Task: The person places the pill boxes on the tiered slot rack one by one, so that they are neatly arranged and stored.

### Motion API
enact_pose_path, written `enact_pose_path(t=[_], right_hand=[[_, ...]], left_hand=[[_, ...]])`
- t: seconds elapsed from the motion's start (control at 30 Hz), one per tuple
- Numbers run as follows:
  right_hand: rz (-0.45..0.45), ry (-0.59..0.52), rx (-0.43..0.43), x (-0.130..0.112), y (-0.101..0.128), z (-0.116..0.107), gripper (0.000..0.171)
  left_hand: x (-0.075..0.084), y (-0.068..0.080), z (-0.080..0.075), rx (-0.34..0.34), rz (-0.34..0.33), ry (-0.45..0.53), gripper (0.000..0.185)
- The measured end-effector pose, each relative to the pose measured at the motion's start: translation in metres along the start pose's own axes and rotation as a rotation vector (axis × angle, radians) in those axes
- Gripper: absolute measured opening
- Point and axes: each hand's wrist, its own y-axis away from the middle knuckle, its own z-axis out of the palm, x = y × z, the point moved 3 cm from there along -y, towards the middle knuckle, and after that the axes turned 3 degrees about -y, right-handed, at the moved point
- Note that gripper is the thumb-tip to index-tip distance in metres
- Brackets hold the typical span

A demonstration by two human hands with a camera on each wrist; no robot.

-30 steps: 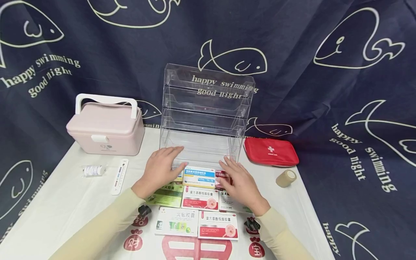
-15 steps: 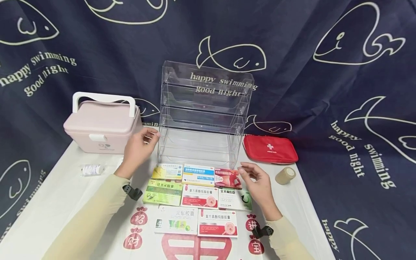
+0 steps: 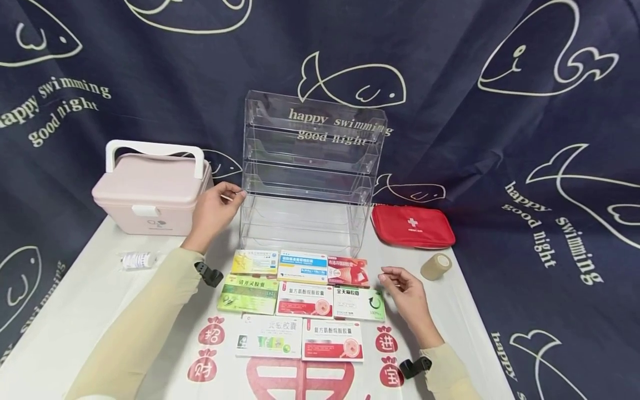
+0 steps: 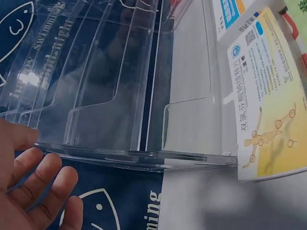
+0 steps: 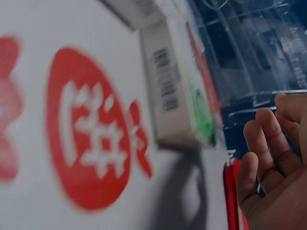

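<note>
My left hand [image 3: 218, 208] is at the left side of a tall clear plastic tiered rack [image 3: 312, 166], fingertips right at its edge. In the left wrist view its loosely bent fingers [image 4: 50, 179] lie beside the rack's side panel. My right hand [image 3: 404, 289] hovers, relaxed and holding nothing, right of the medicine boxes. Those lie flat in three rows before the rack: a yellow-white box [image 3: 256, 262], a blue-white box [image 3: 303, 268] and a red box [image 3: 348, 271] at the back, a green box [image 3: 247, 294] and others nearer.
A pink lidded case [image 3: 150, 194] with a white handle stands at the left, a wrapped white bottle [image 3: 137, 260] before it. To the right lie a red first-aid pouch [image 3: 413, 226] and a tan bandage roll [image 3: 436, 266]. A dark fish-print curtain [image 3: 440, 128] hangs behind.
Both hands have left the back row of boxes. My left hand went left and up to the rack's side; my right hand drew back to the right. The boxes stay in place.
</note>
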Motion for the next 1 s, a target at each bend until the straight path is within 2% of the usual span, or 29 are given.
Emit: enact_pose_path(t=[0.13, 0.17, 0.37, 0.53, 0.8, 1.0], right_hand=[[0.031, 0.076, -0.058, 0.011, 0.002, -0.005, 0.025], [0.028, 0.102, -0.075, 0.018, 0.002, -0.006, 0.026], [-0.006, 0.240, -0.175, 0.025, 0.008, -0.009, 0.029], [-0.047, 0.284, -0.217, 0.026, 0.010, -0.009, 0.035], [-0.102, 0.461, -0.262, 0.027, 0.012, -0.012, 0.047], [-0.085, 0.493, -0.314, 0.030, 0.013, -0.013, 0.048]], left_hand=[[0.000, -0.002, 0.001, -0.005, -0.007, -0.032, 0.021], [0.000, -0.002, 0.000, -0.005, -0.007, -0.040, 0.020], [0.002, -0.003, 0.001, -0.006, -0.003, -0.055, 0.019], [0.002, -0.004, 0.002, -0.009, -0.005, -0.057, 0.020], [0.000, -0.003, 0.004, -0.011, -0.001, -0.046, 0.019], [0.002, -0.003, 0.003, 0.008, 0.014, -0.036, 0.017]])
